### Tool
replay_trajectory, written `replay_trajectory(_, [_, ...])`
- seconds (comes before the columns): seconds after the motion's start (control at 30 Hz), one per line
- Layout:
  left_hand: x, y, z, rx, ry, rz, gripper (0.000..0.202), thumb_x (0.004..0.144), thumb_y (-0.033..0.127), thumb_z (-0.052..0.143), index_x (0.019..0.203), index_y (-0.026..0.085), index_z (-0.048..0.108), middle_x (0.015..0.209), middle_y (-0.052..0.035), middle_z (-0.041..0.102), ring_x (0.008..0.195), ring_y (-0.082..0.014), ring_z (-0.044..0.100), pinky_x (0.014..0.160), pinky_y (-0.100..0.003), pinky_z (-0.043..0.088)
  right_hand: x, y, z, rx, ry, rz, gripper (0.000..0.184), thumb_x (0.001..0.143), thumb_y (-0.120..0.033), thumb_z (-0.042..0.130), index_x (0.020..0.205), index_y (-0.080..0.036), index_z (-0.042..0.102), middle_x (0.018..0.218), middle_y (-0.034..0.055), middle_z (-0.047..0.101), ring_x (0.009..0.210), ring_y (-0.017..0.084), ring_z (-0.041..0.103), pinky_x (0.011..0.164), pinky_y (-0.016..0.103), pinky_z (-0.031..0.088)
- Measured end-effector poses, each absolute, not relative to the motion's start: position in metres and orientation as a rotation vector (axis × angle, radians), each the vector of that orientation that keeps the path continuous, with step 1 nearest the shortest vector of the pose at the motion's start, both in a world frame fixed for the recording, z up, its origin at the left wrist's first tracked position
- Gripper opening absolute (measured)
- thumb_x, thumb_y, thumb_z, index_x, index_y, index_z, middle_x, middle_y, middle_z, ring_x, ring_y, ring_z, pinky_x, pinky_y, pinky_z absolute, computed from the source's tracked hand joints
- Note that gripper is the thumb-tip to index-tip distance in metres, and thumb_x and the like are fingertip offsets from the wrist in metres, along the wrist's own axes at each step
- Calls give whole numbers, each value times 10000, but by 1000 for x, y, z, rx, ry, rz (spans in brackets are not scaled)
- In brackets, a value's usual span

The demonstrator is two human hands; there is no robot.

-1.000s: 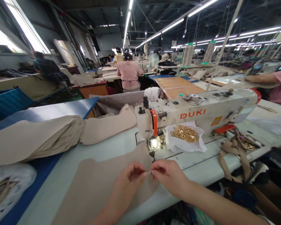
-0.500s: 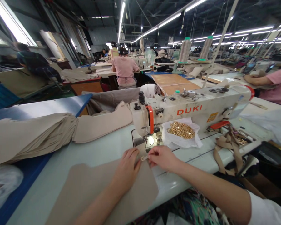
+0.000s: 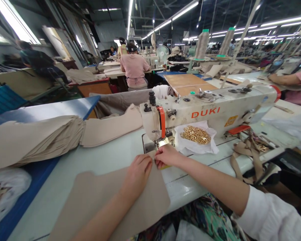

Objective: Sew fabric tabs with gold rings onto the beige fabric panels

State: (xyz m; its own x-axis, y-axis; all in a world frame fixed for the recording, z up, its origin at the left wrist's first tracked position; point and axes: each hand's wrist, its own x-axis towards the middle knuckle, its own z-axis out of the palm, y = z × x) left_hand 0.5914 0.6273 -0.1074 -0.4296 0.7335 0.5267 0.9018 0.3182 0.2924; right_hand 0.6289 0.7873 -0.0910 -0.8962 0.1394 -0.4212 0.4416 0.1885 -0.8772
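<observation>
A large beige fabric panel [image 3: 110, 190] lies on the sewing machine table, its upper corner near the needle area. My left hand [image 3: 137, 170] rests on that corner, fingers bent and pressed together, holding the fabric. Close beside it, my right hand [image 3: 167, 156] is closed in a pinch right in front of the presser foot. The small strap tab with a ring in its fingertips is now mostly hidden by the fingers. The white DUKI sewing machine [image 3: 205, 103] stands just beyond both hands, with its lamp lit over the needle plate.
Gold-coloured metal rings [image 3: 196, 134] are heaped on a white cloth [image 3: 213, 147] beside the machine's arm. Stacked beige panels [image 3: 40, 140] lie at the left. Beige straps [image 3: 243, 157] hang at the right. A plastic bag [image 3: 10, 190] sits lower left; co-workers sit farther off.
Both hands have moved slightly up toward the needle, the right one more. The small tab with its ring, visible between the hands before, is now covered by fingers. The view has shifted slightly.
</observation>
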Motion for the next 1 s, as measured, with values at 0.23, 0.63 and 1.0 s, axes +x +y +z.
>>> replay_trajectory(0.23, [588, 639, -105, -1521, -2232, -715, 204, 869, 126, 425, 723, 186, 554, 765, -40, 623, 753, -176, 568, 698, -312, 519, 628, 790, -88, 522, 2239, -1693, 214, 709, -33, 489, 539, -151, 543, 462, -32, 598, 427, 93, 617, 406, 142, 494])
replay_trajectory(0.63, [583, 643, -101, -1577, -2266, -703, 178, 805, 84, 444, 686, 194, 518, 719, -26, 619, 711, -169, 575, 656, -295, 502, 654, 796, -79, 316, 2809, -1303, 115, 790, -101, 544, 782, -157, 644, 787, 42, 688, 789, 177, 650, 735, 272, 487])
replay_trajectory(1.0, [584, 643, -103, -1553, -2232, -832, 165, 817, 92, 459, 729, 197, 552, 753, -33, 652, 722, -170, 595, 683, -310, 514, 705, 810, -90, -871, 3252, -152, 187, 899, -169, 511, 1072, -134, 575, 1027, 72, 616, 976, 195, 511, 865, 320, 432])
